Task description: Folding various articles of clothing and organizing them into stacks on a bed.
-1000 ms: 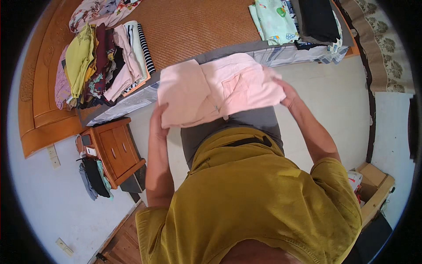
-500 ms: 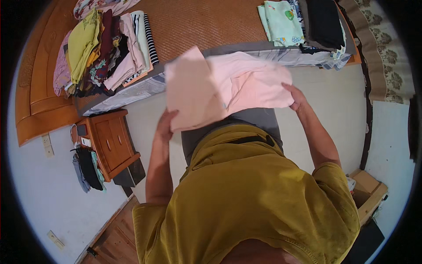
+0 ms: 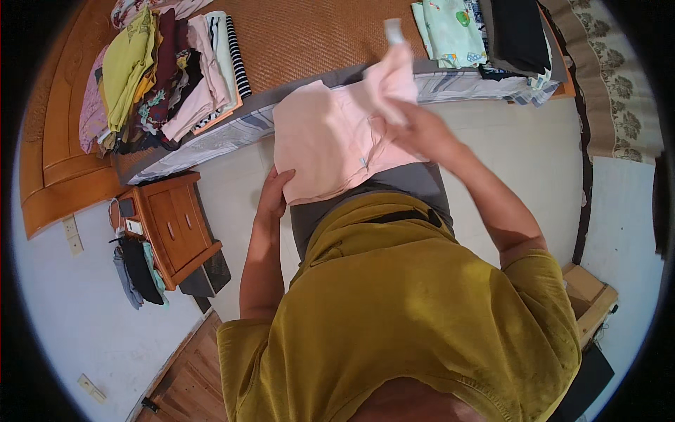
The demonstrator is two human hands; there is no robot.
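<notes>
Pink folded garment (image 3: 309, 141): between the two grips, over the grey trousers (image 3: 415, 186), its right end lifted and blurred.
Left grip (image 3: 275, 191): pinching the garment's lower left edge, thumb on top.
Right grip (image 3: 422, 132): closed on the bunched, raised end, fingers blurred.
Clothes row (image 3: 131, 70): beyond the left grip on the woven bed mat (image 3: 302, 35), overlapping.
Mint printed cloth (image 3: 453, 35): beyond the right grip, beside black fabric (image 3: 519, 35).
Wooden nightstand (image 3: 169, 228): left of the left grip, drawers closed, contents hidden.
Cardboard box (image 3: 585, 287): right of the right grip, nearer the body, open, contents indistinct.
</notes>
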